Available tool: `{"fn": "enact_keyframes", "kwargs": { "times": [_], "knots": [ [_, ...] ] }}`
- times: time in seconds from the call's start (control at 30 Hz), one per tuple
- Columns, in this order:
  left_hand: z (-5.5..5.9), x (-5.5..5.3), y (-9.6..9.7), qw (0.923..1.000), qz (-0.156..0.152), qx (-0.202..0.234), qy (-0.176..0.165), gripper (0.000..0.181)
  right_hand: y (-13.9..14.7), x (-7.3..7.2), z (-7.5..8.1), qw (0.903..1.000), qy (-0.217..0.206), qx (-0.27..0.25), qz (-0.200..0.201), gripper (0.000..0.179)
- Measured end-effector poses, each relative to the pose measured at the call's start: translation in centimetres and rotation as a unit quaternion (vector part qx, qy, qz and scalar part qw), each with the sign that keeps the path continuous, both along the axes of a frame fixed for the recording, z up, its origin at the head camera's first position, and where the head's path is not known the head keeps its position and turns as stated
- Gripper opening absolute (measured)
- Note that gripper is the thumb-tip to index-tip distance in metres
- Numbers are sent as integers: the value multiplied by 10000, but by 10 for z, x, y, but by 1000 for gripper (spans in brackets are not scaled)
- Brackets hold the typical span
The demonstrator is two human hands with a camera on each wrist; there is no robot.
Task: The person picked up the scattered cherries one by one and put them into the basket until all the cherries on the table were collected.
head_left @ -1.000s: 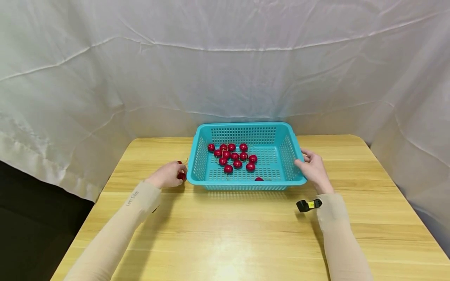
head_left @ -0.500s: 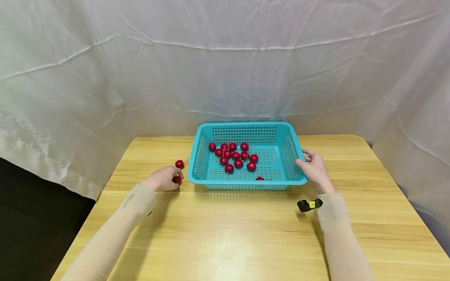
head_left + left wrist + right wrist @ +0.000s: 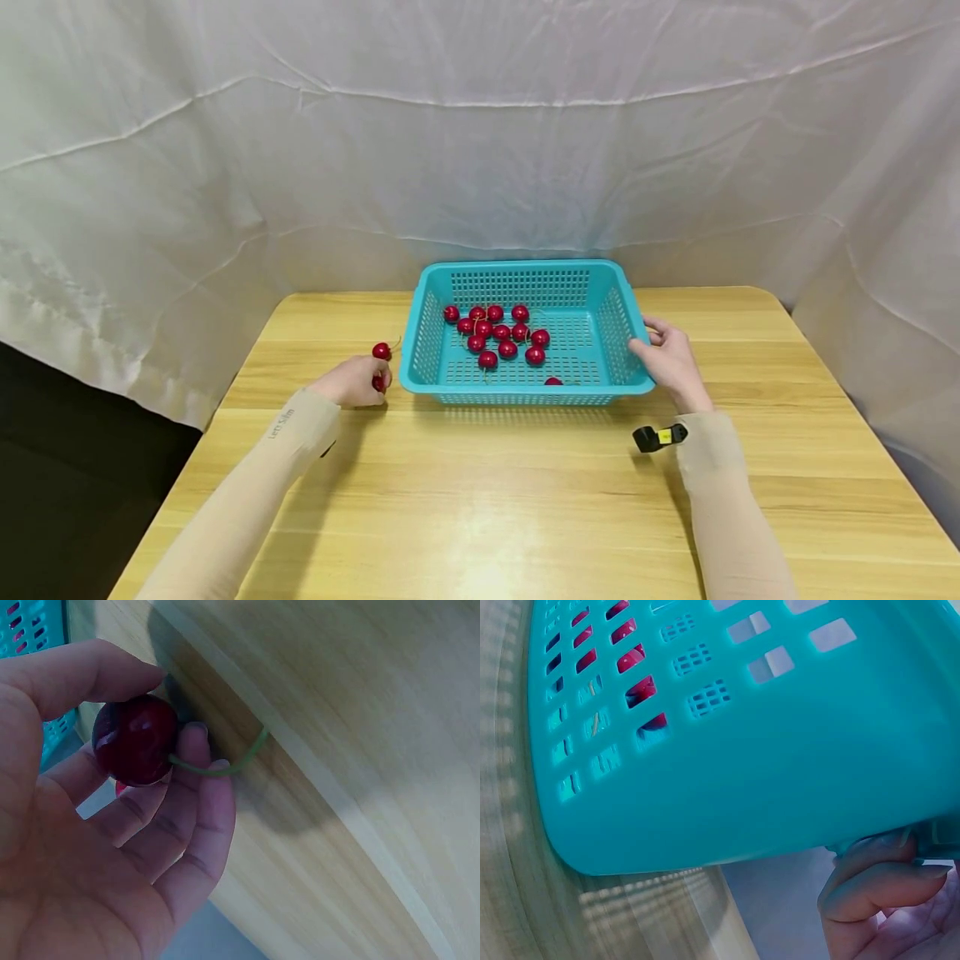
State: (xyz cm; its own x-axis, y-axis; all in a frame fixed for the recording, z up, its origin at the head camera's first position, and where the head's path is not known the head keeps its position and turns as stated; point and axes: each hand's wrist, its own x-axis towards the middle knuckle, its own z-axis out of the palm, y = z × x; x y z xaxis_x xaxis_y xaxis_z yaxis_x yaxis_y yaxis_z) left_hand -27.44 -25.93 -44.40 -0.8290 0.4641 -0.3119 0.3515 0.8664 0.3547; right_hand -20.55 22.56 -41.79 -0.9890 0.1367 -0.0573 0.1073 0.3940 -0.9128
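Observation:
My left hand (image 3: 354,382) is just left of the basket and pinches a dark red cherry (image 3: 136,741) between thumb and fingers. Its curved green stem (image 3: 238,763) points away from the palm. A second cherry (image 3: 382,351) lies on the table beyond the knuckles, its stem toward the basket. The turquoise plastic basket (image 3: 525,390) holds several cherries, mostly grouped left of its middle, with one (image 3: 553,382) by the near wall. At the basket's right end my right hand (image 3: 669,360) grips the rim, thumb over the top and fingers curled beneath the edge in the right wrist view.
The wooden table (image 3: 480,492) stretches toward me and to both sides of the basket. A pale cloth curtain (image 3: 480,175) hangs right behind the table. Dark fabric (image 3: 75,467) fills the lower left. A black camera (image 3: 658,438) is strapped to my right wrist.
My left hand has drawn back slightly toward me, away from the far cherry, which now shows fully, and has closed on the nearer one. The right hand and the basket hold still.

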Motion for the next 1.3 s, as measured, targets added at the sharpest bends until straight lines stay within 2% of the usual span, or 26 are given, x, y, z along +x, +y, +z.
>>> {"fn": "enact_keyframes", "kwargs": {
  "times": [0.3, 0.57, 0.83, 1.0, 1.3],
  "knots": [
    [2, 0, -2, 9998, 23, -53, -165, 11, 0, -1, -1, 9999, -26, -99, -12, 62],
    [5, 1, -8, 9998, -81, -33, -164, 15, 0, -1, 0, 10000, -28, -36, 10, 61],
    [11, 0, -11, 9997, 48, -24, -227, 13, 0, -1, 0, 10000, -25, 30, 15, 61],
    [18, -2, -14, 9996, 167, 71, -212, 14, 0, -1, 0, 10000, -34, 18, 22, 61],
    [34, -9, -17, 9998, -61, 156, -73, 10, 0, -1, 0, 10000, -34, 59, -6, 61]
  ]
}}
